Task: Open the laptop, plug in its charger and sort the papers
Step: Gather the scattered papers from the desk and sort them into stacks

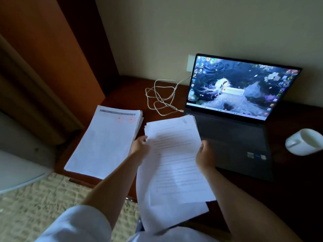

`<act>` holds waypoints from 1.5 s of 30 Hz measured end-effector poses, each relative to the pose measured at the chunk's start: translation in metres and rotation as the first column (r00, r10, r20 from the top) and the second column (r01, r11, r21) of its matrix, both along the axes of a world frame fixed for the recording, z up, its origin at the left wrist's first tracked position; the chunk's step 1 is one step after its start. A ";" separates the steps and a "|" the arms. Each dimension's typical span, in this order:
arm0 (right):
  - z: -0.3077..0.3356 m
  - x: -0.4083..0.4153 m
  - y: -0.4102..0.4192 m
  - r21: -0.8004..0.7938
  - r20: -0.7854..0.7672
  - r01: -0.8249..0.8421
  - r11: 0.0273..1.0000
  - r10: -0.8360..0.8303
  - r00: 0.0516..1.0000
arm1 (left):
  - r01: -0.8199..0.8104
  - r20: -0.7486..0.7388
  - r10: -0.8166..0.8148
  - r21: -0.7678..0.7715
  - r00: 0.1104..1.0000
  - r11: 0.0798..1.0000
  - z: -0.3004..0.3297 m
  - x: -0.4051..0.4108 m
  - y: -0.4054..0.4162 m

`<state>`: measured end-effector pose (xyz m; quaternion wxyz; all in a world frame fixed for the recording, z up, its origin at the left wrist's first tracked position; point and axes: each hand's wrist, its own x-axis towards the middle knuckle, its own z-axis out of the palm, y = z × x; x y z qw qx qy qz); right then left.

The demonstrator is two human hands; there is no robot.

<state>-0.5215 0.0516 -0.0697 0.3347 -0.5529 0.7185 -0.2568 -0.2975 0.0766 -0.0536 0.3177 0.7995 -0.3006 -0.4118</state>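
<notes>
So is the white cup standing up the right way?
No, the white cup lies tipped on its side on the dark table, its open mouth facing sideways, right of the laptop.

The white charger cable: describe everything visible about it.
The white charger cable is a thin, rubbery-looking cord lying in loose, overlapping loops on the dark wooden desk, left of the open laptop. One end runs up toward the white wall plate behind the screen's corner. The other end carries a small metal-tipped plug lying at the laptop's left rear corner; whether it is seated in a port cannot be told. Neither hand touches it.
</notes>
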 end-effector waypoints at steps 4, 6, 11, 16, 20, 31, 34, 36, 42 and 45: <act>0.001 0.004 -0.008 0.040 0.019 0.034 0.999 -0.035 0.999 | -0.106 0.086 0.118 -0.134 0.989 0.985 0.005 0.000 -0.001; 0.003 0.004 -0.012 0.032 -0.023 0.052 0.998 -0.051 0.998 | -0.208 0.122 0.243 -0.247 0.962 0.947 0.005 0.006 -0.003; 0.004 0.002 -0.017 0.070 -0.096 0.061 0.996 -0.054 0.994 | -0.260 0.074 0.282 -0.221 0.956 0.940 -0.003 0.014 0.002; 0.007 0.005 -0.011 0.078 -0.185 -0.020 0.997 0.034 0.982 | -0.266 0.146 0.263 0.007 0.954 0.964 -0.016 0.013 0.028; 0.006 0.007 -0.006 0.054 -0.099 -0.042 0.998 0.047 0.994 | -0.461 0.049 0.464 -0.060 0.885 0.885 -0.014 0.009 0.038; -0.016 0.026 0.039 0.005 -0.345 -0.449 0.893 0.423 0.838 | -0.357 -0.188 0.363 0.067 0.912 0.932 -0.016 -0.002 0.074; -0.022 0.028 0.048 -0.026 -0.446 -0.499 0.866 0.437 0.781 | -0.334 -0.219 0.337 0.052 0.916 0.941 -0.016 -0.003 0.078; -0.024 0.030 0.053 -0.016 -0.511 -0.508 0.861 0.430 0.745 | -0.331 -0.223 0.335 0.054 0.916 0.942 -0.017 -0.003 0.079; -0.022 0.032 0.053 -0.110 -0.272 -0.458 0.882 0.417 0.867 | -0.330 -0.212 0.323 0.002 0.922 0.944 -0.014 -0.013 0.087; -0.012 0.035 0.051 -0.095 -0.130 -0.322 0.942 0.309 0.942 | -0.360 -0.210 0.339 -0.066 0.917 0.931 -0.007 -0.016 0.088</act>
